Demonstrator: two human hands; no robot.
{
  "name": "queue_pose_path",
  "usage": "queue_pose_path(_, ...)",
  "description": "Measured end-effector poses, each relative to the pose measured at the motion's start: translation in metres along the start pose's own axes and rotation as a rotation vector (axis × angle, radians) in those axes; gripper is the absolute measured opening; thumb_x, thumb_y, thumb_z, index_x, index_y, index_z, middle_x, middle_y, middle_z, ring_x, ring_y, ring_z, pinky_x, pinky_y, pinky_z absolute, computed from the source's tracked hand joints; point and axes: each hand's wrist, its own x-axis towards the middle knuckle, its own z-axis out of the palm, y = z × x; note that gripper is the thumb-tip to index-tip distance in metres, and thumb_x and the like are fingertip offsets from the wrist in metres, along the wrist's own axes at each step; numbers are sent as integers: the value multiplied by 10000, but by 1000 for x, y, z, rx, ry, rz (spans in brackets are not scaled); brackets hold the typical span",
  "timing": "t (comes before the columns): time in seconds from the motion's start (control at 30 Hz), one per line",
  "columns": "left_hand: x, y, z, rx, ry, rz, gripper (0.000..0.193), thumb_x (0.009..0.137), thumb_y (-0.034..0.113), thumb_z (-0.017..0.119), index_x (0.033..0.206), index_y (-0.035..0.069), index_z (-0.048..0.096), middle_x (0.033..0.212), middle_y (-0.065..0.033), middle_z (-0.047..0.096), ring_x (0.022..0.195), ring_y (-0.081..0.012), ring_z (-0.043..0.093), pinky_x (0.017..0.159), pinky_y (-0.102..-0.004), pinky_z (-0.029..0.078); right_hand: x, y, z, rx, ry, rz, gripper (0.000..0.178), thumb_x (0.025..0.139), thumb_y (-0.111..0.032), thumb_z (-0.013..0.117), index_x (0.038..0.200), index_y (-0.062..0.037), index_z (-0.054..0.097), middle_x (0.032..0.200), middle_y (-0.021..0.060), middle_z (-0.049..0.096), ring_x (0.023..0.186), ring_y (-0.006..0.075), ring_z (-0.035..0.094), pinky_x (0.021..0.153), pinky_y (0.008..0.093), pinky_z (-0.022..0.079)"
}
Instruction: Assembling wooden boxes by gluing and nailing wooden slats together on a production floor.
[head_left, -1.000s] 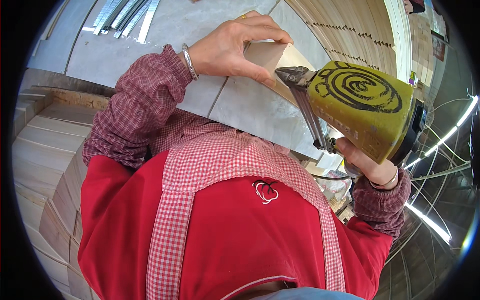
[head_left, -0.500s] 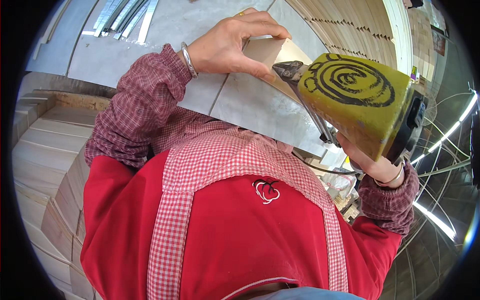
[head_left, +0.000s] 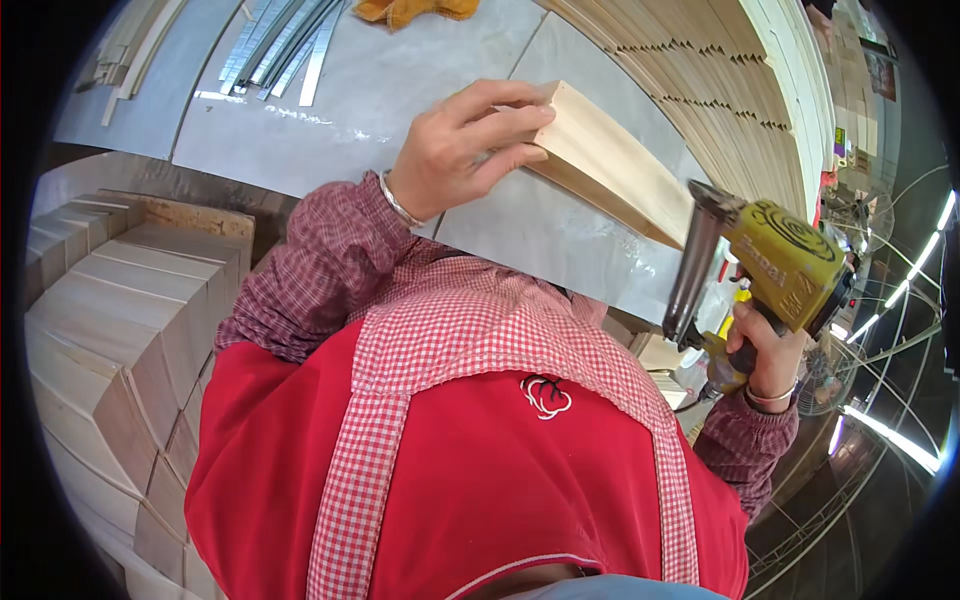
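My left hand (head_left: 470, 145) has its fingers bent around the near-left end of a long pale wooden piece (head_left: 620, 150), fingertips and thumb against that end. The piece lies slantwise on the grey tabletop (head_left: 400, 85) and seems to be built of boards meeting at an edge. My right hand (head_left: 770, 345) is wrapped round the handle of a yellow-and-black nail gun (head_left: 785, 255). The gun's metal nose and magazine (head_left: 697, 265) are near the right end of the wooden piece; whether they touch it I cannot tell.
Thin metal strips (head_left: 285, 45) lie at the table's far left, and an orange cloth (head_left: 415, 10) at its far edge. Tall stacks of pale boards (head_left: 700, 80) stand at the back right. More stacked wood (head_left: 120, 330) is beside me on the left. A fan (head_left: 825, 375) stands to the right.
The nail gun has moved away from the piece's left end, right and away from the camera, and turned. My left hand has moved slightly down and shifted its fingers on that end.
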Motion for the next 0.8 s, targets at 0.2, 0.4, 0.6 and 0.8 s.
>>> queue_pose_path(0.2,-7,5,-10,-17,76,-155,510,699,40,735,1171,23,543,1164,-119,558,942,-212,590,788,-273,518,8,65,-21,156,286,-140,135,748,-62,654,846,15,603,556,48,547,373,128,439,376,211,347)
queue_pose_path(0.4,12,5,-10,55,-35,-260,518,695,35,693,1188,10,538,1073,-123,603,760,-184,607,649,-230,526,49,149,-52,-17,473,24,202,740,-177,673,743,13,604,467,27,495,359,124,432,383,234,367)
queue_pose_path(0.6,77,13,-26,165,-382,-666,367,734,104,663,1067,-40,609,847,-85,626,630,-135,570,530,-218,498,81,240,-61,-485,617,15,301,736,-291,638,818,-2,622,677,143,632,602,293,607,563,367,479)
queue_pose_path(0.8,83,1,-21,136,-449,-814,316,775,162,655,1007,-52,636,785,-63,611,615,-116,555,485,-218,482,129,317,-71,-669,648,209,429,735,-366,636,1037,-63,598,927,178,663,870,388,619,730,438,489)
